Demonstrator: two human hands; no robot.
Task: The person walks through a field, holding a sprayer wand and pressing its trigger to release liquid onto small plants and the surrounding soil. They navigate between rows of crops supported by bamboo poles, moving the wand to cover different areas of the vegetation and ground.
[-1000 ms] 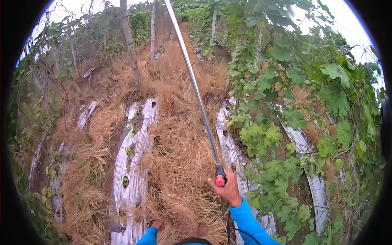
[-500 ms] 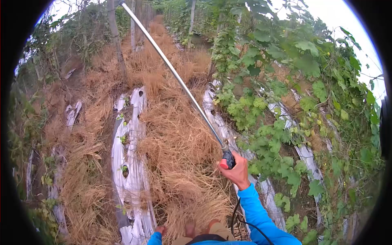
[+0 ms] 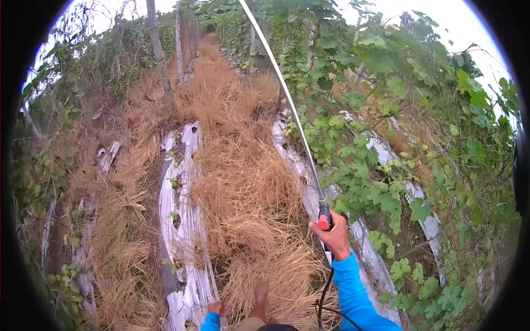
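Note:
My right hand (image 3: 334, 234) is wrapped round the black handle of a spray wand (image 3: 301, 124), with a red part of the handle showing by my thumb. The long metal tube rises up and to the left, past the top edge of the view. A thin black hose (image 3: 324, 289) hangs below the grip beside my blue sleeve. Low at the bottom, my left hand (image 3: 218, 308) hangs by my side over the white plastic mulch; it is small in view and its fingers are not clear. Leafy green vines (image 3: 364, 182) stand just right of the wand.
Dry straw (image 3: 237, 182) covers the path, where a bare foot (image 3: 261, 292) shows. White mulch strips (image 3: 185, 231) with holes and small seedlings run along the left; further strips (image 3: 381, 265) lie under the vines. Wooden posts (image 3: 158, 52) stand ahead.
The wand has swung rightward and stands steeper, its upper end now beyond the view. My right hand has shifted slightly right and down. The view has moved a little, and one foot shows more clearly.

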